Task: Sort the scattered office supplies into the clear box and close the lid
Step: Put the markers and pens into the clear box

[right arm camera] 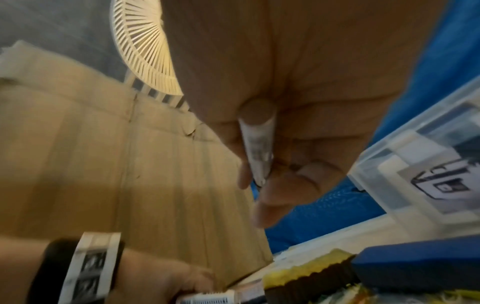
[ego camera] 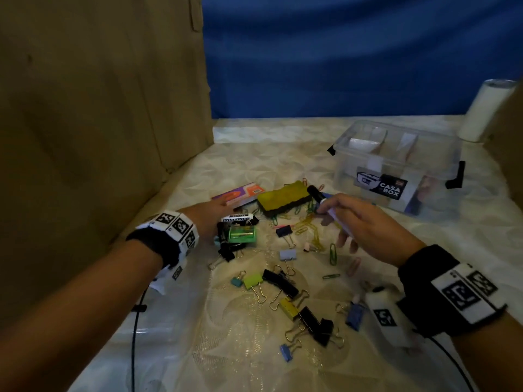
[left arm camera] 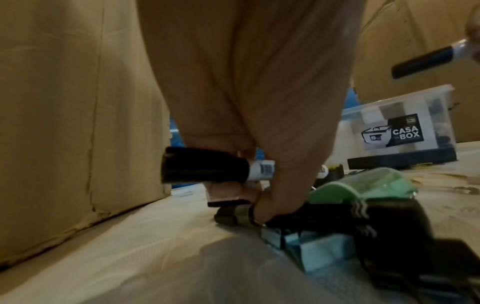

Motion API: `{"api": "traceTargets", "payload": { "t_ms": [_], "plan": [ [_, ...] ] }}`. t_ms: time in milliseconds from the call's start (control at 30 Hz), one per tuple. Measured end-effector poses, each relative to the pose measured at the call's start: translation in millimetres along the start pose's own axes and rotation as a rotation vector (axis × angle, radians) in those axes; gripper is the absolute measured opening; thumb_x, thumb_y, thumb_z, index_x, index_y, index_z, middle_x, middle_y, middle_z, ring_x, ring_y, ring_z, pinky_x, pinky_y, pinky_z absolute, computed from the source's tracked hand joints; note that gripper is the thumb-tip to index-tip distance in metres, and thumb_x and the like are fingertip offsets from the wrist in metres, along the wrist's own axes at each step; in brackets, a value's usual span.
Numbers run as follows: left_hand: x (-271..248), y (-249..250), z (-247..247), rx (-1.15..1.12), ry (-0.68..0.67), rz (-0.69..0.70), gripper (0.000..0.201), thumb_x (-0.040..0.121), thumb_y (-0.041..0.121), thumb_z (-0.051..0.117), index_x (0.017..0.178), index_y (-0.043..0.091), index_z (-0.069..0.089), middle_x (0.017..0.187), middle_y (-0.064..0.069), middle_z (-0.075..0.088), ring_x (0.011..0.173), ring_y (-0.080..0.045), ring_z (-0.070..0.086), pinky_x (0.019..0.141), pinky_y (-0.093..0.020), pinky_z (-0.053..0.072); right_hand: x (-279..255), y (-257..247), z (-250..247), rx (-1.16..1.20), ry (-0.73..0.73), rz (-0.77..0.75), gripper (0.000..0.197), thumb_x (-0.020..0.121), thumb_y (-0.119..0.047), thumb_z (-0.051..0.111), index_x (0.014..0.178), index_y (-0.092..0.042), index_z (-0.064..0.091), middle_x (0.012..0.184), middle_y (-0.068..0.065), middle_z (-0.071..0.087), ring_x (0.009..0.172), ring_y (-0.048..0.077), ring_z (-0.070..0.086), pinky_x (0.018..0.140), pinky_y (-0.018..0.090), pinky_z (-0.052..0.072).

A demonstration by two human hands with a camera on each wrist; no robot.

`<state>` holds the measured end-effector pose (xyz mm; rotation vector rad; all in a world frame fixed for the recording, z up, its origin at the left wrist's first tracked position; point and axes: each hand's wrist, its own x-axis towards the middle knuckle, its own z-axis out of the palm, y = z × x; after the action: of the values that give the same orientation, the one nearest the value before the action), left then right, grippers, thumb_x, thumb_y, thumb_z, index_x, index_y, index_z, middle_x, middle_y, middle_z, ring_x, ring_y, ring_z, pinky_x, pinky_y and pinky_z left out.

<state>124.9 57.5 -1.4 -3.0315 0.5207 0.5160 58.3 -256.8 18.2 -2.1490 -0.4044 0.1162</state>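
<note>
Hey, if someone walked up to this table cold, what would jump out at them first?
Probably the scatter of colourful binder clips and paper clips across the middle of the table. Above it, each hand grips a black-capped marker: the right hand holds a marker near the yellow eraser, the left hand another marker. The clear box sits at far right, lid on.
</note>
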Motion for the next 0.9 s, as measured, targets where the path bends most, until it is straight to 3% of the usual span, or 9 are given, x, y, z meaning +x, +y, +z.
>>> {"api": "traceTargets", "payload": {
  "t_ms": [67, 133, 233, 300, 367, 433, 500, 633, 900],
  "plan": [
    [0.8, 3.5, 2.6, 0.020, 0.006, -0.016, 0.027, 0.089, 0.022, 0.058, 0.116, 0.017, 0.060, 0.132, -0.008, 0.052, 0.117, -0.024, 0.053, 0.100, -0.033, 0.043, 1.6, 1.8, -8.5, 0.108, 0.043, -0.002, 0.037, 0.102, -0.011, 0.031, 0.101, -0.031, 0.062, 0.104, -0.008, 0.065, 0.072, 0.004, 0.066, 0.057, 0.016, 0.049],
    [1.6, 5.6, 5.5, 0.045, 0.002, -0.034, 0.036, 0.092, 0.018, 0.054, 0.128, 0.015, 0.054, 0.141, -0.010, 0.047, 0.125, -0.026, 0.048, 0.105, -0.034, 0.039, 5.1, 4.5, -17.9, 0.082, 0.122, -0.077, 0.047, 0.099, 0.000, 0.031, 0.103, -0.036, 0.060, 0.108, -0.014, 0.062, 0.087, -0.008, 0.063, 0.067, 0.008, 0.049],
    [-0.8, 9.8, 2.1, 0.038, 0.031, -0.019, 0.051, 0.093, 0.013, 0.053, 0.143, 0.012, 0.040, 0.149, -0.012, 0.037, 0.134, -0.028, 0.040, 0.107, -0.034, 0.034, 12.3, 7.7, -33.4, -0.005, 0.313, -0.177, 0.052, 0.094, 0.001, 0.040, 0.104, -0.048, 0.055, 0.107, -0.002, 0.068, 0.103, 0.009, 0.064, 0.088, 0.026, 0.052],
    [-3.3, 11.5, -7.0, -0.033, 0.087, 0.051, 0.055, 0.091, 0.013, 0.058, 0.143, 0.017, 0.040, 0.142, -0.011, 0.044, 0.128, -0.028, 0.046, 0.101, -0.033, 0.038, 15.5, 9.7, -46.7, 0.041, 0.439, -0.200, 0.045, 0.095, -0.001, 0.045, 0.104, -0.043, 0.056, 0.102, 0.007, 0.069, 0.097, 0.020, 0.066, 0.085, 0.032, 0.053],
    [-5.1, 15.9, -19.8, -0.106, 0.154, 0.118, 0.042, 0.089, 0.014, 0.063, 0.129, 0.021, 0.054, 0.117, -0.006, 0.057, 0.110, -0.027, 0.056, 0.084, -0.027, 0.041, 18.9, 11.7, -62.2, 0.005, 0.573, -0.217, 0.037, 0.094, -0.003, 0.047, 0.107, -0.035, 0.058, 0.100, 0.011, 0.068, 0.090, 0.020, 0.065, 0.078, 0.027, 0.052],
    [-7.3, 23.8, -32.1, -0.188, 0.258, 0.155, 0.019, 0.089, 0.016, 0.064, 0.096, 0.032, 0.056, 0.089, 0.005, 0.054, 0.085, -0.019, 0.058, 0.072, -0.027, 0.036, 22.8, 13.8, -77.9, -0.066, 0.691, -0.213, 0.030, 0.095, -0.007, 0.049, 0.111, -0.029, 0.059, 0.095, 0.006, 0.066, 0.080, 0.008, 0.062, 0.074, 0.016, 0.048],
    [-9.5, 37.0, -42.2, -0.269, 0.343, 0.199, 0.015, 0.091, 0.017, 0.062, 0.085, 0.029, 0.053, 0.078, 0.008, 0.051, 0.071, -0.008, 0.051, 0.064, -0.028, 0.034, 27.5, 18.2, -93.2, -0.167, 0.798, -0.164, 0.022, 0.095, -0.016, 0.052, 0.115, -0.021, 0.062, 0.096, 0.006, 0.061, 0.073, 0.001, 0.054, 0.069, 0.010, 0.041],
    [-9.4, 61.7, -46.6, -0.361, 0.445, 0.217, 0.006, 0.095, 0.024, 0.055, 0.095, 0.018, 0.056, 0.080, 0.002, 0.055, 0.069, -0.010, 0.052, 0.057, -0.024, 0.038, 40.8, 33.1, -130.2, -0.299, 0.943, -0.078, 0.037, 0.093, -0.038, 0.052, 0.117, -0.012, 0.062, 0.116, 0.017, 0.053, 0.097, 0.027, 0.057, 0.086, 0.038, 0.050],
    [4.5, 103.0, -25.5, -0.500, 0.423, 0.042, 0.021, 0.098, 0.025, 0.048, 0.081, 0.013, 0.053, 0.073, -0.006, 0.055, 0.060, -0.018, 0.052, 0.053, -0.029, 0.035, 91.2, 55.6, -194.4, -0.436, 0.769, 0.482, 0.036, 0.095, -0.029, 0.053, 0.109, 0.002, 0.062, 0.109, 0.024, 0.065, 0.095, 0.039, 0.062, 0.071, 0.037, 0.045]
  ]
}}
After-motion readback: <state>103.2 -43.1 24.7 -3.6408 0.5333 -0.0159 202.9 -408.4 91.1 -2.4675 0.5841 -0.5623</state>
